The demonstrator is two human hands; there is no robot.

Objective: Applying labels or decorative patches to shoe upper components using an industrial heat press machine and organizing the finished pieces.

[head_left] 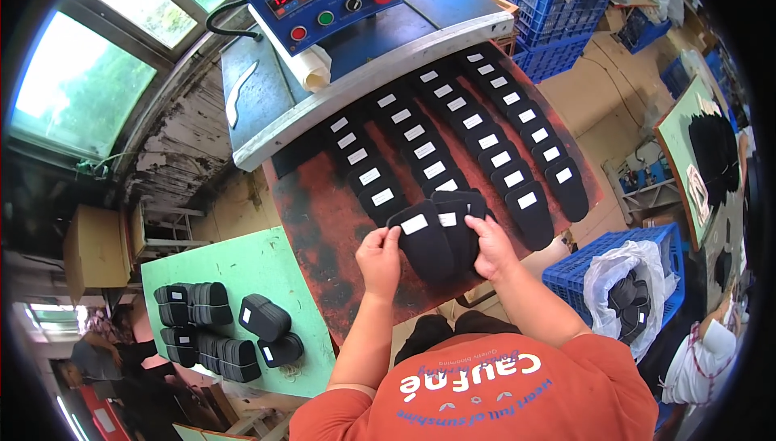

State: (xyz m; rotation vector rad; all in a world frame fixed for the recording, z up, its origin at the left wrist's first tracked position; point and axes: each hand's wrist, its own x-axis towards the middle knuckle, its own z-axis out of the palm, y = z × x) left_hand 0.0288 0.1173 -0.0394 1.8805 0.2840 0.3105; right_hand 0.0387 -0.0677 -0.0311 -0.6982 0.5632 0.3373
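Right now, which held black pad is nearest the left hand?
The leftmost held pad, pinched by the left hand at its upper-left edge; the other held pads fan toward the right hand.

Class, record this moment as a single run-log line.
left fingers: holding fanned black pieces, left edge | right fingers: holding their right edge | red tabletop: labelled pieces in rows | green table: black stacks

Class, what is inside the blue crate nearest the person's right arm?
The crate holds a whitish bag with black pads in it. Whatever lies beneath them is covered.
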